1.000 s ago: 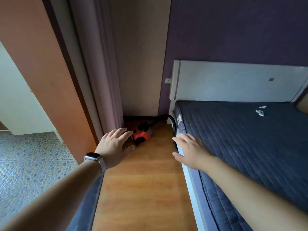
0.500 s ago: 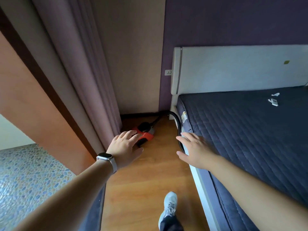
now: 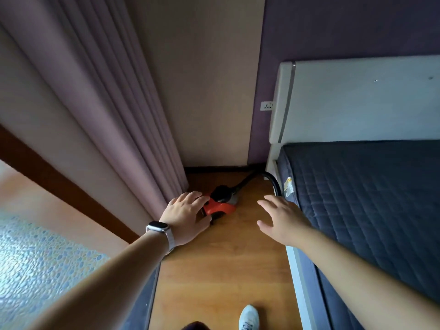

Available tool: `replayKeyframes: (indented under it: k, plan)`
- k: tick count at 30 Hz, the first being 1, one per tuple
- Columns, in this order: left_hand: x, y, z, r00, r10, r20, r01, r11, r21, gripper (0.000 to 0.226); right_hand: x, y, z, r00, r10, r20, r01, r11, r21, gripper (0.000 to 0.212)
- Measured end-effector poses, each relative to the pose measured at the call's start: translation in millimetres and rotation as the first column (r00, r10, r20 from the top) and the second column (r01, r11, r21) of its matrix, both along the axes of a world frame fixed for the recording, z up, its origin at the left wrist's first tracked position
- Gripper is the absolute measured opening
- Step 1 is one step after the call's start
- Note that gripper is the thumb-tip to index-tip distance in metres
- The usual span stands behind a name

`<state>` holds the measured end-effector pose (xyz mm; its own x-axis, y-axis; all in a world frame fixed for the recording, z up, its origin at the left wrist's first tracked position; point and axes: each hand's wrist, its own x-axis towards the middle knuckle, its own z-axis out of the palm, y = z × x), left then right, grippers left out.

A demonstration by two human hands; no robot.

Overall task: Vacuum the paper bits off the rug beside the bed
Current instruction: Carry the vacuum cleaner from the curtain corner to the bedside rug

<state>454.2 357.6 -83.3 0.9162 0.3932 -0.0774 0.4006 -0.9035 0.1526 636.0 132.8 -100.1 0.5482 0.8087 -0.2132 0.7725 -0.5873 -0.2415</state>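
Ahead, splayed hands [image 3: 184, 216] [image 3: 283, 221] hover near a glossy red vacuum [image 3: 220, 208].

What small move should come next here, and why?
Probably lower the left hand onto the vacuum and grip it. Both it and the right hand are open and empty; the left is nearer the vacuum, which sits on the floor by the curtain, its hose running toward the bed. Nothing can be vacuumed until it is picked up.
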Motion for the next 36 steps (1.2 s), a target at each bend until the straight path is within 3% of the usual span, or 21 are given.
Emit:
replayKeyframes:
  k: [9,15,19,23,30,36]
  plan:
    - [73,72,-49,0.995,0.019,-0.103,-0.034,0.989,-0.145,0.064,74,64,-42,0.992,-0.088,-0.089,0.080,0.993,-0.091,0.064]
    - [128,128,-71,0.992,-0.022,-0.121,-0.008,0.970,-0.244,0.061,107,98,-44,0.982,-0.181,-0.050,0.176,0.980,-0.091,0.064]
    - [169,168,-98,0.992,-0.040,-0.123,0.002,0.957,-0.291,0.061,142,123,-60,0.958,-0.283,-0.054,0.278,0.957,-0.081,0.076]
    - [202,186,-124,0.986,-0.054,-0.157,0.000,0.945,-0.326,0.061,162,131,-77,0.926,-0.369,-0.082,0.364,0.929,-0.067,0.065]
    - [267,204,-192,0.979,-0.070,-0.192,-0.002,0.936,-0.351,0.061,219,140,-159,0.890,-0.428,-0.156,0.402,0.899,-0.173,0.066]
    - [332,219,-315,0.972,-0.112,-0.206,0.027,0.927,-0.374,0.059,277,152,-294,0.824,-0.515,-0.236,0.491,0.857,-0.158,0.069]
